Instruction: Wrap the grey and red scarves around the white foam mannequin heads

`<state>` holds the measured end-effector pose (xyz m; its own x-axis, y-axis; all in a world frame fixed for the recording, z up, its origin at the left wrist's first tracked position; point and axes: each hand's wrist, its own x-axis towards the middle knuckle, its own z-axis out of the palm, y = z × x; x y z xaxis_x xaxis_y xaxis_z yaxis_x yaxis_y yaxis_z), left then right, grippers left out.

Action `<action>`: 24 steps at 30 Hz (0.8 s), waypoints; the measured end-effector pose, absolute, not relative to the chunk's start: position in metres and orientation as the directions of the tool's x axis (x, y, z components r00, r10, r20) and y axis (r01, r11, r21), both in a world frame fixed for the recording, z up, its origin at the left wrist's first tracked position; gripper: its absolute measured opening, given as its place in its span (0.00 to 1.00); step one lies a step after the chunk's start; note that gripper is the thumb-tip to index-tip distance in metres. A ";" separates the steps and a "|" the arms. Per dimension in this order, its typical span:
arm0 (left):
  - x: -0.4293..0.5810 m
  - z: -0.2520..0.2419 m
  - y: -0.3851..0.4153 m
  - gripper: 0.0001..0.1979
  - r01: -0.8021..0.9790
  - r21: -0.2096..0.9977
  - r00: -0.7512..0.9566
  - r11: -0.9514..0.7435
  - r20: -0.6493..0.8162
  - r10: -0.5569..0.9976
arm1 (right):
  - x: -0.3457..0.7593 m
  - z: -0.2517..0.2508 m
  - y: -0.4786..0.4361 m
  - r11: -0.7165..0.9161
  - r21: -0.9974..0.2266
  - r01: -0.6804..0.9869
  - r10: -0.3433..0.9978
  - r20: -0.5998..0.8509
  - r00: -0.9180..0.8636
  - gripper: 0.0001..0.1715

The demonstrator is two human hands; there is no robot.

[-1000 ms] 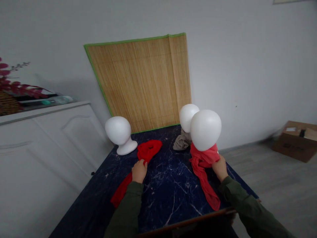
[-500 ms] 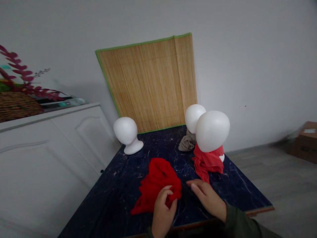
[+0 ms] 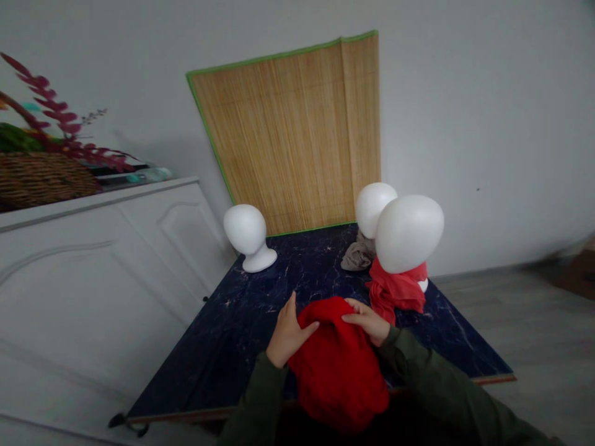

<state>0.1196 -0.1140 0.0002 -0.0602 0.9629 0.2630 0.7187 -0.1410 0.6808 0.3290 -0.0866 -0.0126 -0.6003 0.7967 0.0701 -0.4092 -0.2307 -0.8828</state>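
Note:
A bright red cloth (image 3: 341, 378) is bunched between my hands at the table's near edge, its lower part hanging toward me. My right hand (image 3: 367, 321) pinches its upper right rim between thumb and fingers. On the left side, my left hand (image 3: 288, 333) rests against the cloth, thumb over it and fingers stretched upward, apart from the thumb. Beyond my right hand, a coral-red scarf (image 3: 397, 291) is wrapped round the base of a white foam head (image 3: 409, 234). Behind it stands another white head (image 3: 375, 209) with a grey-brown cloth (image 3: 357, 256) at its base.
A bare white foam head (image 3: 246, 230) stands at the table's back left. The dark blue marbled table (image 3: 223, 347) meets a wall with a bamboo mat (image 3: 292, 136). White cabinets (image 3: 93, 297) flank the left, topped by a wicker basket (image 3: 46, 176). A cardboard box (image 3: 579, 272) lies far right.
The red cloth has been lifted off the table and drawn toward me. My right hand has moved left and taken hold of its rim; my left hand has opened along its side. The view has shifted slightly.

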 end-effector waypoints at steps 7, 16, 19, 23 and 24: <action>0.143 0.050 -0.086 0.12 0.150 0.980 0.383 -0.127 0.060 0.922 | 0.372 0.095 -0.101 -0.048 -0.899 -0.436 0.669 0.295 -0.682 0.24; 0.138 0.178 -0.132 0.09 -0.628 0.764 0.297 -0.148 0.412 0.862 | 0.411 0.179 -0.093 0.517 -0.841 -0.159 0.775 0.539 -0.329 0.24; 0.156 0.209 -0.137 0.01 -0.689 0.646 0.108 -0.329 0.540 0.835 | 0.397 0.177 -0.092 0.529 -0.834 -0.158 0.748 0.546 -0.378 0.28; 0.152 0.233 -0.140 0.02 -0.711 0.523 -0.036 -0.470 0.640 0.767 | 0.393 0.178 -0.092 0.679 -0.687 0.258 0.578 0.284 -0.765 0.25; 0.146 0.236 -0.141 0.02 -0.691 0.507 -0.069 -0.515 0.663 0.745 | 0.395 0.179 -0.092 0.714 -0.604 0.355 0.572 0.211 -0.792 0.21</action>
<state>0.1462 -0.1406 0.2357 -0.0692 0.7454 0.6630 -0.6906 -0.5154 0.5073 0.3948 -0.0916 0.1791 -0.7923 0.5725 0.2111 0.3546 0.7135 -0.6043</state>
